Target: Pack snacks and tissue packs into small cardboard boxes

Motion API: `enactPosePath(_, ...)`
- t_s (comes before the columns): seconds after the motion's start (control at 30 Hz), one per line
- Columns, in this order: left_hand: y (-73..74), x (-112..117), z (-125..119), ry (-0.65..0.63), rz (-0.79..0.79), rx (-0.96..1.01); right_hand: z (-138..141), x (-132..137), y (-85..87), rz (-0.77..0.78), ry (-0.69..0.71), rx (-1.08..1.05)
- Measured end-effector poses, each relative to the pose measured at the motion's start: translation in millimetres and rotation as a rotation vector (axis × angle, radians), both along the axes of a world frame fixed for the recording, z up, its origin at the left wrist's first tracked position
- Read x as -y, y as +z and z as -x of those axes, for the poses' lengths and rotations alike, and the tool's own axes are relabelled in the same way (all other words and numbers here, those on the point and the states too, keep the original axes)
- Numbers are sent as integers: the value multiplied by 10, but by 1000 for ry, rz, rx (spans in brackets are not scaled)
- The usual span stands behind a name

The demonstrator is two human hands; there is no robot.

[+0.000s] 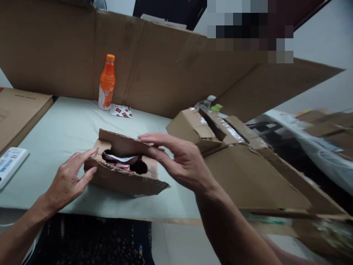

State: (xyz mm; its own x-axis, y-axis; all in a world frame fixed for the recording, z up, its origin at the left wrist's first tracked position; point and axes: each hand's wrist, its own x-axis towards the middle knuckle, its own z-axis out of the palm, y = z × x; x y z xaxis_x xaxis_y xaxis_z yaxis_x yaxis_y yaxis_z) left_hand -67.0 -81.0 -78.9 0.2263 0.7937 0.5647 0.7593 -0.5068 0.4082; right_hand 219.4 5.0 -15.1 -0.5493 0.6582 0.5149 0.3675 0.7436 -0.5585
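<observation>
A small torn cardboard box [124, 180] lies on the pale table [63, 129], its top partly open, with red and white packets [121, 163] showing inside. My left hand [70, 180] rests at the box's left end, thumb and fingers spread against the corner. My right hand [179, 160] hovers over the box's right side, fingers stretched out flat along the far flap, touching its edge. Neither hand grips anything.
An orange drink bottle [107, 82] stands at the back beside a small red-patterned packet [120, 110]. Large cardboard sheets [165, 66] wall the back. A taped open carton [209, 127] and flattened cardboard [248, 176] lie right. A white device [11, 162] lies at the left edge.
</observation>
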Motion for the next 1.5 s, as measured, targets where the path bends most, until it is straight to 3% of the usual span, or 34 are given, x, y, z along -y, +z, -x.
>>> enactPosePath(0.1,-15,-70,-36,41,8,-21,-259,23,-37,-119,-160,-33)
enactPosePath(0.23,-62,-134,-65,117,0,-68,-357,-26,-284,-147,-231,93)
enactPosePath(0.37,-130,-151,-45,116,11,-124,-343,89,-571,-77,-40,291)
enactPosePath(0.47,-188,-200,-7,20,67,-149,-381,187,-681,-54,56,362)
enactPosePath(0.6,-238,-313,48,-64,68,-116,-390,145,-658,-57,76,436)
enactPosePath(0.83,-352,-433,135,-18,24,-67,-172,-128,-546,-14,152,641)
enactPosePath(1.0,-368,-487,-33,-26,22,-48,-283,49,-500,11,83,619)
enactPosePath(1.13,-333,-510,-374,-74,81,-54,-833,360,-571,93,-108,572)
enactPosePath(1.3,-523,-543,-711,-170,188,-117,-1817,654,-735,221,-671,557)
enactPosePath(1.4,-730,-567,-850,-263,255,-154,-2172,632,-751,276,-1019,585)
enactPosePath(1.5,-864,-559,-984,-344,261,-199,-2291,449,-713,286,-1208,577)
